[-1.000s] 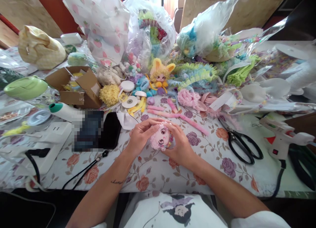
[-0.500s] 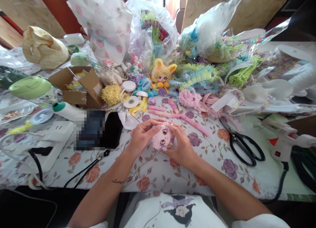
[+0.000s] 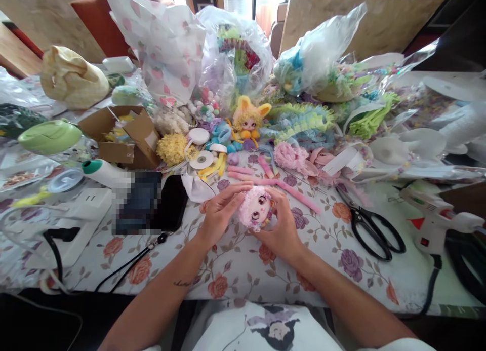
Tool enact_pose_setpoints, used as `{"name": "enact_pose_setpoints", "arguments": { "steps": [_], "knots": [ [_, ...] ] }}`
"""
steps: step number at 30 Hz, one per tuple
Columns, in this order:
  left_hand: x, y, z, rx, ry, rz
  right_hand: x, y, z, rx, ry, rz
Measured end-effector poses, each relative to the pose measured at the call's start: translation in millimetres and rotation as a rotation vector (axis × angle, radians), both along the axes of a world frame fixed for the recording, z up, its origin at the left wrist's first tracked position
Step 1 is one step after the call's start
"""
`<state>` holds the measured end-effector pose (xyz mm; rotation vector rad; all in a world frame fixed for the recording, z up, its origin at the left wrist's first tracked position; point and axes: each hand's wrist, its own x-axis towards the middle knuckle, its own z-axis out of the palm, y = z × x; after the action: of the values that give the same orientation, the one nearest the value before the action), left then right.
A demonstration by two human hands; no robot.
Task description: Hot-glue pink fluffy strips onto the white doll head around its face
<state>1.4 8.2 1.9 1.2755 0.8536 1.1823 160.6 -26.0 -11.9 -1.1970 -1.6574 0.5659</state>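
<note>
A small doll head (image 3: 260, 209) with fluffy pale-pink curls and big brown eyes lies on its side between my hands, low over the flowered cloth. My right hand (image 3: 284, 224) curves round its neck side, thumb below and fingers above, gripping it. Against the curly hair rests my left hand (image 3: 227, 209), its fingers stretched along the top. Something colourful shows at the doll's neck, partly covered by my right fingers. Just beyond lie pink fuzzy strips (image 3: 298, 195) and a finished-looking yellow doll with rabbit ears (image 3: 248, 120).
Black-handled scissors (image 3: 374, 232) and a white glue gun (image 3: 431, 219) lie to the right. On the left are a dark phone (image 3: 170, 204), a power strip (image 3: 81, 224) and a cardboard box (image 3: 116, 153). Plastic bags (image 3: 161, 57), ribbon and yarn crowd the back.
The doll head has turned slightly, showing more of its face. My left fingers have eased from over its face toward the hair side. The camera view has tilted up a little.
</note>
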Motion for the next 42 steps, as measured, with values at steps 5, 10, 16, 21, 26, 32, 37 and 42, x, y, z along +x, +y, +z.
{"name": "enact_pose_setpoints", "arguments": {
  "steps": [5,10,16,21,26,32,37,42],
  "knots": [
    [0.0,1.2,-1.3,-0.039,0.019,-0.024,0.0,-2.0,-4.8,-0.023,0.025,0.015],
    [-0.3,3.4,-5.0,-0.095,-0.026,-0.055,-2.0,-4.4,-9.8,-0.023,0.032,-0.012],
    [1.5,3.8,-7.9,-0.079,-0.016,-0.052,-2.4,-4.5,-9.6,-0.029,0.058,-0.013],
    [1.4,3.4,-7.0,-0.067,-0.002,-0.063,-2.1,-4.1,-7.4,-0.026,0.067,-0.011],
    [1.5,3.0,-6.3,-0.114,-0.007,-0.047,-3.7,-3.2,-7.3,-0.042,0.048,-0.027],
    [1.7,2.7,-9.8,-0.161,-0.099,0.008,-5.1,-1.5,-5.5,-0.036,0.045,-0.059],
    [1.2,0.1,-4.0,0.019,0.04,0.04,-3.0,-0.4,-1.2,-0.075,0.107,-0.093],
    [2.2,-1.4,2.4,0.138,0.144,-0.047,-2.8,-1.6,-0.3,-0.095,0.138,-0.109]
  ]
}}
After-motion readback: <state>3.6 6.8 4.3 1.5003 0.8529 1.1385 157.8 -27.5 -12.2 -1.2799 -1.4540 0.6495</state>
